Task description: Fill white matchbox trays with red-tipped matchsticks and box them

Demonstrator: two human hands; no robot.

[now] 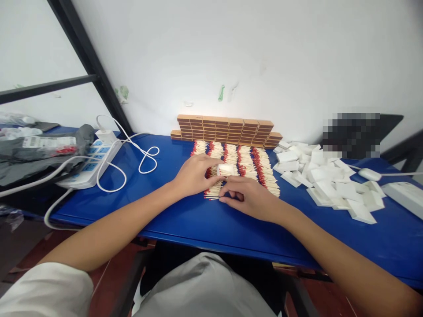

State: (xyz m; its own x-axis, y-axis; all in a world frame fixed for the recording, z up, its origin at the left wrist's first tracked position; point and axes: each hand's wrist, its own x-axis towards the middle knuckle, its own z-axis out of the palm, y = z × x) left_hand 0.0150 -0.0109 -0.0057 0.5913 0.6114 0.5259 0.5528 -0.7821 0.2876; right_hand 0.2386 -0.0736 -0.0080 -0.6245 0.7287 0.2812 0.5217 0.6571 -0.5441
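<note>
Several rows of red-tipped matches (247,158) lie side by side on the blue table (185,224). My left hand (197,175) grips a small white matchbox tray (227,169) between thumb and fingers, just above the rows. My right hand (249,197) is beside the tray, its thumb and forefinger pinched low at the near end of the matches. What the pinch holds, if anything, is too small to make out. Behind the rows, brown matchbox sleeves (228,130) stand stacked against the wall. A loose heap of white matchbox trays (327,176) lies to the right.
At the left are a white power strip (95,163), a looping white cable (145,154) and a grey plastic parcel (42,152). A dark, partly pixelated object (386,130) stands at the back right. A white box-like object (405,198) lies near the right edge.
</note>
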